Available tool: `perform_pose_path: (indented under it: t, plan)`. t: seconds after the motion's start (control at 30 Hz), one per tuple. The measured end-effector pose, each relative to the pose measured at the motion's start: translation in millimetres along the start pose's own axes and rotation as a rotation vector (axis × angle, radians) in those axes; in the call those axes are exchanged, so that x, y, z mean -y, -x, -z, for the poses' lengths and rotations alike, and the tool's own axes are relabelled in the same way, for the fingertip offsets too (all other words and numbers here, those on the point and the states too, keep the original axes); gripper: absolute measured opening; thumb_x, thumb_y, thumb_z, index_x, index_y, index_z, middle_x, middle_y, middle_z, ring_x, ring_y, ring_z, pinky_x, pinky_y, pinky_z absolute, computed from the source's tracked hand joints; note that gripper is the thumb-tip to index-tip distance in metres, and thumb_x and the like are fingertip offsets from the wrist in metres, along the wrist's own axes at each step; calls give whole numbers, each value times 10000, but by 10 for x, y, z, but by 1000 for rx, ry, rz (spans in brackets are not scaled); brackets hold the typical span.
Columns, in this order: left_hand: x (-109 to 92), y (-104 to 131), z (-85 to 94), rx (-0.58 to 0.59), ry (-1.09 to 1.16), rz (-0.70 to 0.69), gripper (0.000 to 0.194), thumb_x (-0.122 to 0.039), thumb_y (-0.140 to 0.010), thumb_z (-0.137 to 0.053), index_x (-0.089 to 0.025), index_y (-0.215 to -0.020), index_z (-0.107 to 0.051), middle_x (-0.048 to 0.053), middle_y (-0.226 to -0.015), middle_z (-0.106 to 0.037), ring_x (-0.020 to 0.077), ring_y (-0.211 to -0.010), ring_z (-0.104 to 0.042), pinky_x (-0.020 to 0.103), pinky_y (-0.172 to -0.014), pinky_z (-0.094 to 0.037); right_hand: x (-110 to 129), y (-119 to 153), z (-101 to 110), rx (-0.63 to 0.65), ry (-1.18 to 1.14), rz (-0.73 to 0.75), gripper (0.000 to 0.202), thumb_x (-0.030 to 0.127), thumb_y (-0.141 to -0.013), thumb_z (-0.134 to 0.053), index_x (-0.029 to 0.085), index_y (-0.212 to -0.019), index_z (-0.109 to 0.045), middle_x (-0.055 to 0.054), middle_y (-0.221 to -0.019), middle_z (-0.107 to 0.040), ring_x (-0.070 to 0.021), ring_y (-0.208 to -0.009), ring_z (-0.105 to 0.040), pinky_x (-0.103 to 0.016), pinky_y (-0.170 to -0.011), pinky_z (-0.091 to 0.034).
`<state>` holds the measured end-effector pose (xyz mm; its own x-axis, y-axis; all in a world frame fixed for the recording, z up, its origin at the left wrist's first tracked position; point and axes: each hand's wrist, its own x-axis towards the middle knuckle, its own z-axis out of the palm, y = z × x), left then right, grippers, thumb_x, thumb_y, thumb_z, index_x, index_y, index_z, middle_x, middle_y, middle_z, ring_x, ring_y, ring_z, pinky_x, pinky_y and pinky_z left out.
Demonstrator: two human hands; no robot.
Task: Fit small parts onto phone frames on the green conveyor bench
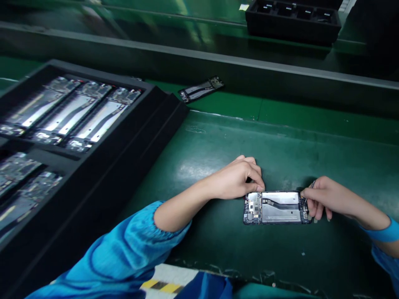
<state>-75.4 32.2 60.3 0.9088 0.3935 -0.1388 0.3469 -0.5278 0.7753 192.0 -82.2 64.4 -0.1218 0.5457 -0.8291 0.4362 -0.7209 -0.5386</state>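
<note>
An opened phone chassis (pixel 280 207) lies flat on the green mat (pixel 218 241), its circuit board on the left and a bare silver bay with a black flex strip in the middle. My left hand (pixel 241 178) is at its upper left edge, fingers curled and thumb and forefinger pinched at the rim; whatever is between them is too small to make out. At the chassis's right end is my right hand (pixel 321 199), closed around thin metal tweezers (pixel 312 185), whose tips are hard to see near the small parts there.
A large black tray (pixel 146 120) with several phone chassis in its slots fills the left side. Another opened chassis (pixel 201 89) lies beyond the mat, by a long raised ledge (pixel 218 56). A black box (pixel 293 25) with compartments sits at the back right.
</note>
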Motion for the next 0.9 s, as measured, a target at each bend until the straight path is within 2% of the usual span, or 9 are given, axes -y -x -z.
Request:
perform_pose_path:
  t: [0.4,0.67,0.8,0.9]
  plan:
    - [-45,-46,47,44,-58,-15,160,-258,-917,-643,-279,-834,-778,-20,-863,-748,172,-914,-581,345,-886,-305,7,-1,-5,-10,-9,9,291,254,-785,-540,144,-534,-636,-129,-603,-708,-186,-508,-697,-121,-300,-424]
    - [-100,-109,32,53,-103,-44,196,-196,-897,-619,-278,-805,-771,-26,-845,-746,181,-890,-571,355,-856,-307,6,-14,-10,-16,-6,-6,306,223,-806,-521,144,-533,-634,-119,-587,-704,-181,-493,-692,-121,-298,-426]
    - [-147,-216,-10,54,-148,-71,224,-167,-883,-589,-270,-799,-769,-20,-841,-742,184,-893,-565,355,-848,-313,39,-4,-27,-29,-7,-28,316,178,-818,-511,138,-529,-635,-116,-583,-703,-180,-491,-694,-115,-295,-418]
    - [-234,-379,-71,64,-191,-100,223,-128,-843,-588,-258,-779,-756,-23,-829,-735,183,-887,-560,346,-826,-318,86,11,-37,-38,6,-29,348,138,-832,-487,135,-517,-634,-107,-574,-699,-171,-481,-690,-109,-291,-410]
